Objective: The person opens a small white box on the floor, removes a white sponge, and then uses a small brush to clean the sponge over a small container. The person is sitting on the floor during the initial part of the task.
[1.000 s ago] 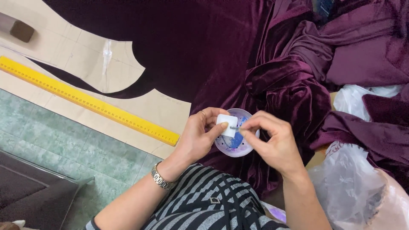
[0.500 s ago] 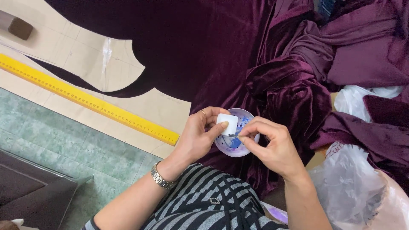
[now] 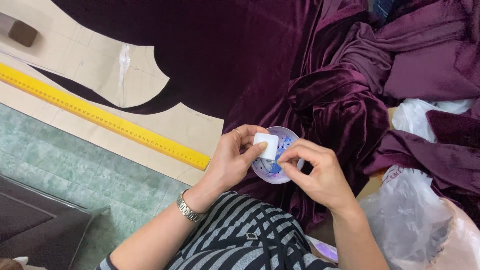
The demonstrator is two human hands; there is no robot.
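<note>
My left hand (image 3: 234, 161) pinches a white square piece of chalk (image 3: 265, 145) between thumb and fingers, holding it over a small round dish (image 3: 284, 137) with blue and purple specks inside. My right hand (image 3: 316, 174) hovers at the dish's right side, fingertips curled and pinched together at its rim; whether they grip something small I cannot tell. A metal watch (image 3: 189, 210) sits on my left wrist. Both hands are above dark purple velvet fabric (image 3: 240, 55).
A yellow ruler (image 3: 105, 119) lies diagonally on beige paper pattern pieces (image 3: 75, 55) at left. Bunched velvet (image 3: 380, 65) piles up at right, beside clear plastic bags (image 3: 420, 220). A small brown block (image 3: 22, 33) rests at top left. Green tiled floor (image 3: 65, 170) lies below.
My right hand has let go of the white chalk and dropped toward the dish's lower right rim. My left hand now holds the chalk alone.
</note>
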